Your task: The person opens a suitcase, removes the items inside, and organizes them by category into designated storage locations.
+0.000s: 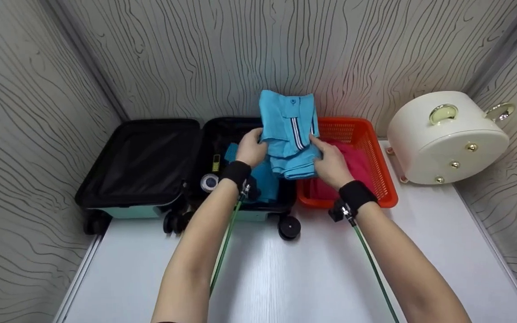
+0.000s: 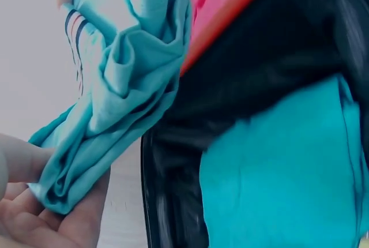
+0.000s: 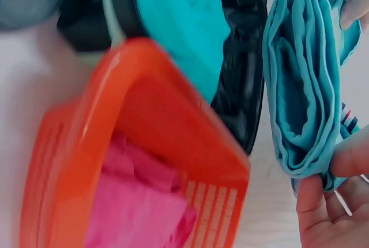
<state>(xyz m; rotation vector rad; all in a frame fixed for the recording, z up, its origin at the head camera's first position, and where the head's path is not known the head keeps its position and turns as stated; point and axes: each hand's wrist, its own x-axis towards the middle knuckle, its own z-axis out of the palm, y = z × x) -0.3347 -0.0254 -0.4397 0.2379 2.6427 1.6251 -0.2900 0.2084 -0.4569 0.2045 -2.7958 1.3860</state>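
Both hands hold up a folded light blue garment (image 1: 290, 130) with a button and dark-and-white striped trim. It hangs above the gap between an open suitcase (image 1: 231, 121) and an orange basket (image 1: 391, 197). My left hand (image 1: 251, 148) pinches its left edge, thumb on one side and fingers beneath in the left wrist view. On the opposite edge, my right hand (image 1: 332, 163) grips the cloth between thumb and fingers. Stacked folds show along its side in the right wrist view. A brighter blue folded cloth (image 2: 282, 173) lies in the suitcase; pink cloth (image 3: 138, 202) lies in the basket.
The suitcase's black-lined other half (image 1: 142, 161) lies flat at left. Beside the left wrist, a round white-rimmed item (image 1: 209, 182) and a small yellow-and-black item (image 1: 216, 163) sit in the suitcase. A cream rounded case (image 1: 447, 139) stands at right. Patterned walls enclose the white table (image 1: 258, 278).
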